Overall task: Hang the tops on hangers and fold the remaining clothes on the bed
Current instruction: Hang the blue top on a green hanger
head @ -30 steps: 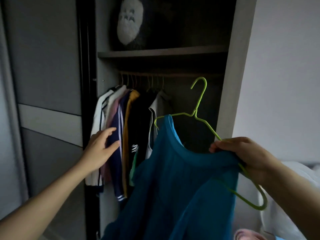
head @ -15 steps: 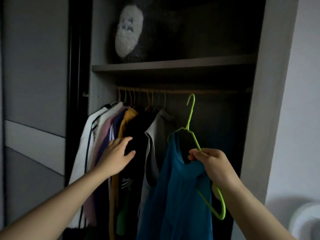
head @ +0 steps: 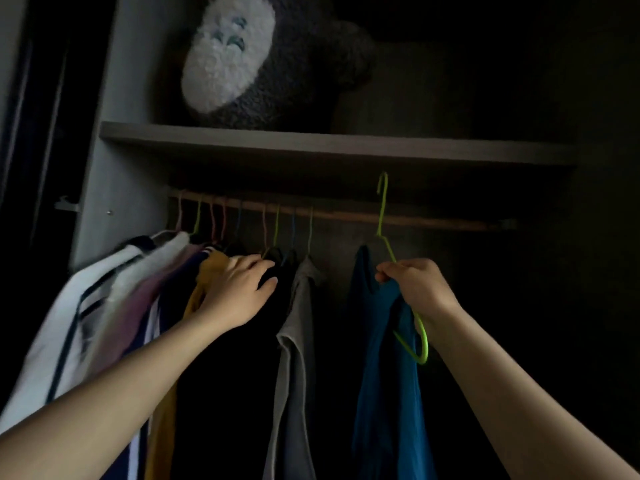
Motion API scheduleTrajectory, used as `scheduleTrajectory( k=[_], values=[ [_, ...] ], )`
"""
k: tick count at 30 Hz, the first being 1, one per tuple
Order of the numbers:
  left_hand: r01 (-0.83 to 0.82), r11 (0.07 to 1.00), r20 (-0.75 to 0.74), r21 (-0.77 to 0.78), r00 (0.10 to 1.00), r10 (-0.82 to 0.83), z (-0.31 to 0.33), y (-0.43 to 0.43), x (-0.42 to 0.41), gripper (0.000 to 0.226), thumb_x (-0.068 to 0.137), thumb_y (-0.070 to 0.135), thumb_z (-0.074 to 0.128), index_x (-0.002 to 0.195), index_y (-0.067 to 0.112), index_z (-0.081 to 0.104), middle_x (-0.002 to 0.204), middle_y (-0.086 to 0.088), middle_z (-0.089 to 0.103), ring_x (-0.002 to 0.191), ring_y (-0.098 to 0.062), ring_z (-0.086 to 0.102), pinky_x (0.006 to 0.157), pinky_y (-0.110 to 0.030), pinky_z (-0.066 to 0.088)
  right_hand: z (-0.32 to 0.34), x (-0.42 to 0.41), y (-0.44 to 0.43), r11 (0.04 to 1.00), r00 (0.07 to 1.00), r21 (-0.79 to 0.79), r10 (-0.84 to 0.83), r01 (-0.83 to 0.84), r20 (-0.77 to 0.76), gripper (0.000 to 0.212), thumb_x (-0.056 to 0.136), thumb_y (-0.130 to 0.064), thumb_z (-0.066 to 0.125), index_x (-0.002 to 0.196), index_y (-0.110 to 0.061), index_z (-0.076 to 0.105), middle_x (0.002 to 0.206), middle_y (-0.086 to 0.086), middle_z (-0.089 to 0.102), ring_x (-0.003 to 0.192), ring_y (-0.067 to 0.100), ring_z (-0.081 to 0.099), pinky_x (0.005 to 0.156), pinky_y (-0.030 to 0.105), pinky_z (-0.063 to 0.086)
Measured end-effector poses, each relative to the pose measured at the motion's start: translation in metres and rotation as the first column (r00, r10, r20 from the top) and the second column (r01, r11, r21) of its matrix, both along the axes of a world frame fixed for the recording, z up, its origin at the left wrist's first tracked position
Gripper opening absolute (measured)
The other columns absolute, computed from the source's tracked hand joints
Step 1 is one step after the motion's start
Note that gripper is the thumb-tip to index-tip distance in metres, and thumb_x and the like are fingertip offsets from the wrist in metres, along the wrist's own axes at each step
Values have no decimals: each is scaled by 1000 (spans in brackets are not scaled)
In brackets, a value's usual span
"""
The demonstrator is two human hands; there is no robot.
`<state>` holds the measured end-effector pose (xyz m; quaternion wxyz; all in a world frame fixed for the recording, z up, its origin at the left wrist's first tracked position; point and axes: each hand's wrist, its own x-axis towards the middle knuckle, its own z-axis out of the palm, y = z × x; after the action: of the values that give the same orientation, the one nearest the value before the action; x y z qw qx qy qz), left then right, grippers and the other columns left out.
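- right hand (head: 414, 285), right of centre, has its fingers curled tight round the sloping wire of a green hanger (head: 382, 209), pinching the neckline of a blue top (head: 381, 358) along with it.
- the blue top hangs from that hanger in a long fold, down to the lower edge of the frame, apart from the other clothes.
- the hanger's hook stands above the line of the wooden rail (head: 433, 221) – whether it touches the rail cannot be told.
- left hand (head: 239, 292), centre left, lies flat with straight fingers close together on the shoulder of a black garment (head: 235, 375), holding nothing.
- hung on the rail around that hand are a yellow garment (head: 207, 271) and a white garment (head: 69, 323) to the left – blurred – and a grey garment (head: 298, 341) to the right.
- above the rail runs a shelf (head: 311, 143), and on it, at upper centre, sits a dark plush toy (head: 277, 74) with a white face.
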<state>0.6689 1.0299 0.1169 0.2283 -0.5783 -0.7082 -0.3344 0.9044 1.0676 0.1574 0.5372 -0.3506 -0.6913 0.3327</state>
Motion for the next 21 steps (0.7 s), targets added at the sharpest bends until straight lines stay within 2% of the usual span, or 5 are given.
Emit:
scheduleTrajectory(
  k=[3,8,11,18,21],
  values=[
    [-18,998,-58,-60,998,14,9,23,-24,47,99,44,32,142,26,35,151,2,29,139,-20,20,108,-32,19,17,-31,21,998,998,32,-57,56,25,21,93,-11,51,76,-3,60,98,26,64,104,39,58,86,43,45],
    [68,981,-133,-183,987,-93,12,45,-49,51,97,47,35,143,24,33,150,0,29,139,-22,16,111,-38,23,26,-74,71,991,983,16,-133,132,127,31,90,-8,53,59,-6,55,76,14,54,65,24,47,57,27,34],
    [88,969,-191,-231,972,-134,11,46,-54,51,96,48,35,142,25,33,150,2,28,139,-20,15,110,-36,23,20,-93,87,988,974,37,-155,151,167,33,89,-6,53,56,-7,55,70,10,55,62,19,47,42,16,32],
    [231,969,-129,-86,962,-241,12,50,-55,44,98,44,34,139,25,39,144,6,36,134,-18,25,106,-35,29,-7,-125,113,973,908,84,-230,214,350,32,87,-1,52,57,-7,45,56,1,41,50,7,35,37,11,26],
    [289,957,-110,-5,951,-287,18,52,-42,42,99,41,34,137,25,41,142,6,38,132,-18,28,103,-34,31,-14,-118,111,979,909,64,-205,195,362,23,87,-1,54,69,10,61,39,-6,46,37,2,42,36,11,28]
  ],
)
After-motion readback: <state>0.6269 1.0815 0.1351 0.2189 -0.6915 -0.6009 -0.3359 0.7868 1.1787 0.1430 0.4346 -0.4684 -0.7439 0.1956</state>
